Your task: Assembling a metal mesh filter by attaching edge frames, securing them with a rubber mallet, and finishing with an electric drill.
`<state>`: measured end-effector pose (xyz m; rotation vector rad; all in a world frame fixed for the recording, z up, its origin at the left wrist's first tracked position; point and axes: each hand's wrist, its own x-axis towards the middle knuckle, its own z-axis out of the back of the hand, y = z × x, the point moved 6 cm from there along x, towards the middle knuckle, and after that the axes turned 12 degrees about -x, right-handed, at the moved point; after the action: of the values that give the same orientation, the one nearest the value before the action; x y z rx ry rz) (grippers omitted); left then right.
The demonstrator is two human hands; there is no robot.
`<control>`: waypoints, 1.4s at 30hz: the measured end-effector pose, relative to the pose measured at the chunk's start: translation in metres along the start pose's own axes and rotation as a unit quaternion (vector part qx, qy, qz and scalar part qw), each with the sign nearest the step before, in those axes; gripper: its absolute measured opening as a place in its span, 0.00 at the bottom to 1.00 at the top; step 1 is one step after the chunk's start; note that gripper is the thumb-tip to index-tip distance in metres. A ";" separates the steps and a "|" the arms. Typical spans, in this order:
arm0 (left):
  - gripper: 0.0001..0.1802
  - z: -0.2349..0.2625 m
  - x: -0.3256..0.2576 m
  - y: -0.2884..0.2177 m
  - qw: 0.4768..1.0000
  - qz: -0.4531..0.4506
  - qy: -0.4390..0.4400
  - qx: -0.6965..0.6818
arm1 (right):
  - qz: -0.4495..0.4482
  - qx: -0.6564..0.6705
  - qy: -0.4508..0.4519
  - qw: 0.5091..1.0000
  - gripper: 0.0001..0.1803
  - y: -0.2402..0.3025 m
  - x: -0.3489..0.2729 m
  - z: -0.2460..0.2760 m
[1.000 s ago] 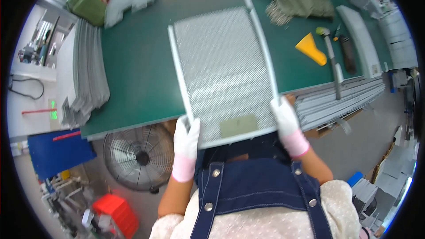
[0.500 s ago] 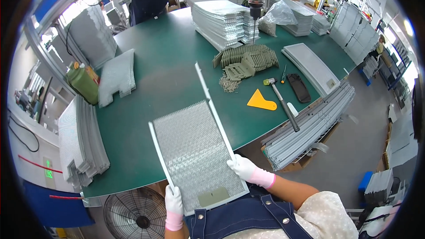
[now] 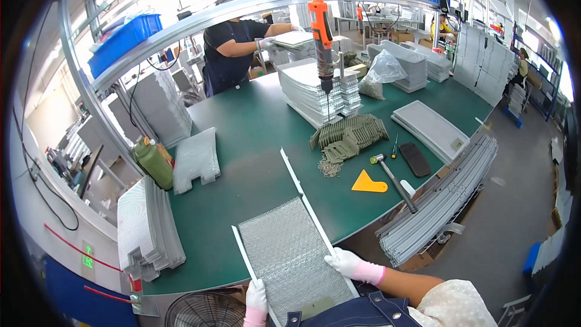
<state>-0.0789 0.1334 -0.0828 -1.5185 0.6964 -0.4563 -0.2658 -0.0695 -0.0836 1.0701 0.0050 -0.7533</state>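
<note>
A silver mesh filter panel [image 3: 284,242] is held in front of my body, its near end against my apron and its far end over the green table [image 3: 242,139]. Pale frame strips line its sides; the right strip [image 3: 295,175] runs on well past the panel's far corner. My left hand [image 3: 256,295], white-gloved with a pink cuff, is closed on the left frame edge near the bottom. Higher up, on the right edge, my right hand [image 3: 343,263] grips the frame with the fingers on top. An olive-green plate [image 3: 318,306] shows at the panel's near end, partly behind the apron.
An orange electric screwdriver [image 3: 321,33] hangs over olive-green plastic parts [image 3: 351,136] and loose screws [image 3: 330,168]. A yellow scraper [image 3: 368,182], hammer [image 3: 394,183] and black case [image 3: 415,160] lie right. Mesh panels [image 3: 148,227] stack left; long strips [image 3: 439,206] lie beyond the edge. A co-worker [image 3: 233,48] stands across.
The view has tilted upward, so the table, panel and hands sit lower in the picture and more of the screwdriver shows. Both hands keep their hold on the panel.
</note>
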 end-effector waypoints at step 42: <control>0.16 -0.066 0.055 -0.065 0.947 -0.065 -0.015 -0.315 | 0.192 -0.061 0.015 0.979 0.11 0.109 0.078 0.140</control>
<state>-0.0729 0.0461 -0.0203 -2.1791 0.7613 -0.3186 -0.1946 -0.1954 0.0456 0.9293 -0.1255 -0.3825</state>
